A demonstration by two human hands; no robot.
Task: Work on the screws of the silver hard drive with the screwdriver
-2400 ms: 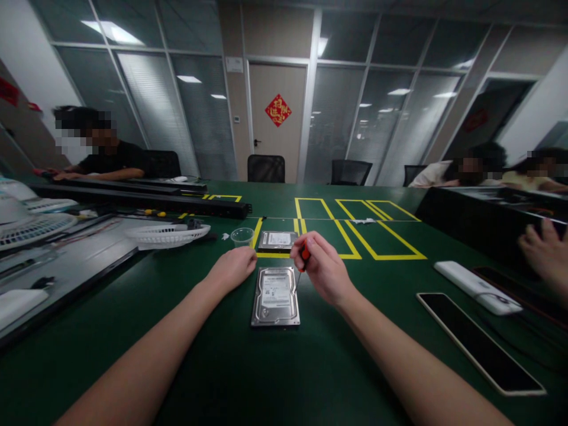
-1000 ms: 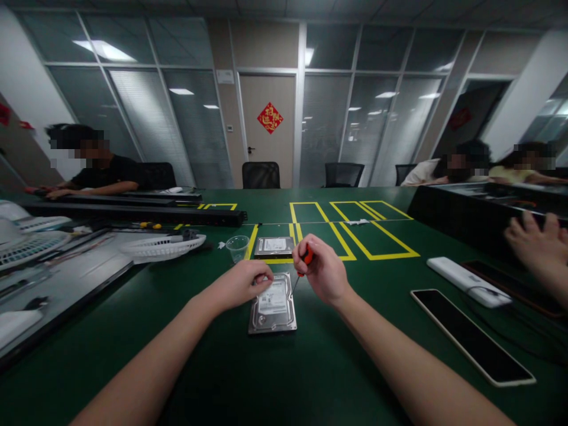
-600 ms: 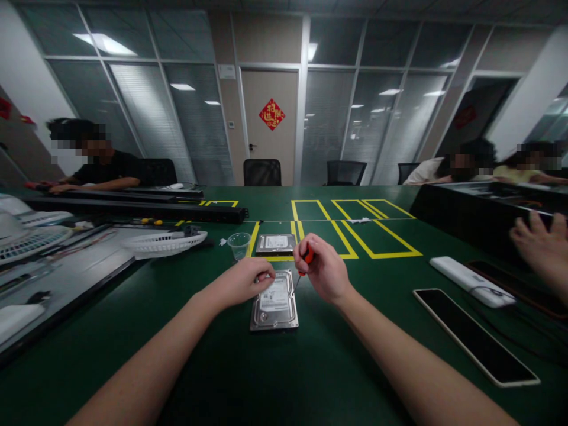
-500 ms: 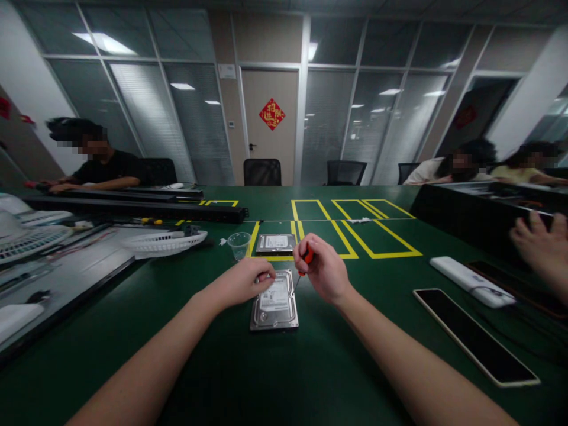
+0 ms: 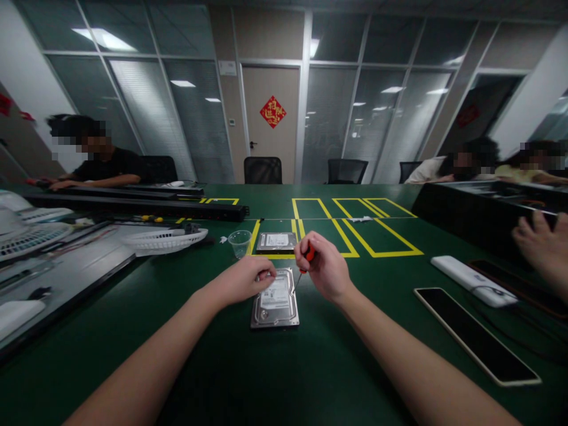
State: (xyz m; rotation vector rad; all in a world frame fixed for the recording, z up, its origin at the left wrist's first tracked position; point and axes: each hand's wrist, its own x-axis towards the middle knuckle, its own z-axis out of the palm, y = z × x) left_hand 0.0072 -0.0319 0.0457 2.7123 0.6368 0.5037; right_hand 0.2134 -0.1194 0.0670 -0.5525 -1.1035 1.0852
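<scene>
A silver hard drive (image 5: 275,302) lies flat on the green table in front of me. My left hand (image 5: 243,279) rests on its far left corner, fingers pinched together over something too small to make out. My right hand (image 5: 325,267) is closed round a small red-handled screwdriver (image 5: 307,258) whose thin shaft slants down to the drive's far right edge. A second hard drive (image 5: 277,241) lies further off on a yellow tape line, with a clear plastic cup (image 5: 240,242) to its left.
Yellow tape boxes (image 5: 355,228) mark the table beyond. A white basket (image 5: 165,238) and long black units (image 5: 146,208) stand at the left. A phone (image 5: 477,334) and white bar (image 5: 473,279) lie at the right, near another person's hand (image 5: 544,248). Other people sit around.
My left hand moved from beside the drive onto its far left corner and pinched there. My right hand with the screwdriver has stayed at the drive's far right edge.
</scene>
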